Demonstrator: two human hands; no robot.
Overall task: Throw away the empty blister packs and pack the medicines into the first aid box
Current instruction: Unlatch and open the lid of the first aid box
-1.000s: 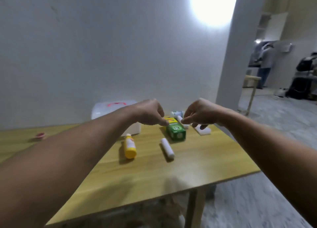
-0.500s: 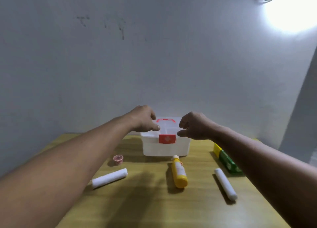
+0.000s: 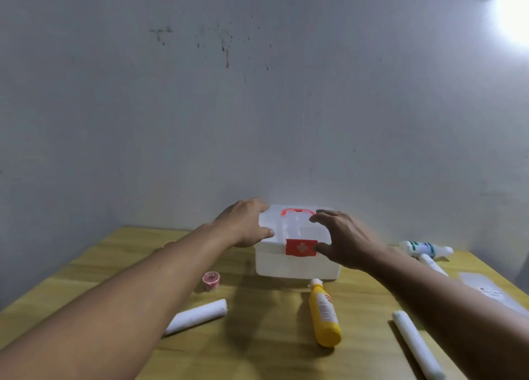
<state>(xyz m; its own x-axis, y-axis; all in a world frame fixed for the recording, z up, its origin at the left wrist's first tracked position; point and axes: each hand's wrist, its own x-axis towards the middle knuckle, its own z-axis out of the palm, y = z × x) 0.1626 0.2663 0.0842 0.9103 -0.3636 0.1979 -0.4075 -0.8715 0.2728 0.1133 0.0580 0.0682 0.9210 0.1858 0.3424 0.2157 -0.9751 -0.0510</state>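
So there's a white first aid box (image 3: pixel 297 261) sitting at the back edge of the wooden table (image 3: pixel 257 348), right up near the grey wall (image 3: pixel 257 107), lid down, red handle (image 3: pixel 296 212) folded flat on top and a red latch (image 3: pixel 301 248) with a white cross on the front. The person has both arms stretched out to it. The left hand (image 3: pixel 246 225) is spread over the left end of the lid, fingers up top and thumb on the front edge, touching it. The right hand (image 3: pixel 342 240) is also spread wide, thumb just beside the red latch and fingers reaching over the right part of the lid; it's a bit blurry so I can't tell if it's actually touching. Neither hand is gripping anything. In front of the box a yellow bottle (image 3: pixel 325 313) lies on its side, white cap pointing at the box. Left of that there's a white gauze roll (image 3: pixel 197 316) lying partly under the left forearm, and a small pink cap-looking thing (image 3: pixel 211 280) closer to the box. Toward the right edge: another white roll (image 3: pixel 416 345), a white bottle with a green label (image 3: pixel 426 248) on its side near the back, a third white roll (image 3: pixel 432 265) just in front of that, and a flat clear packet (image 3: pixel 486 291) at the right edge, can't tell whether it's a blister pack.
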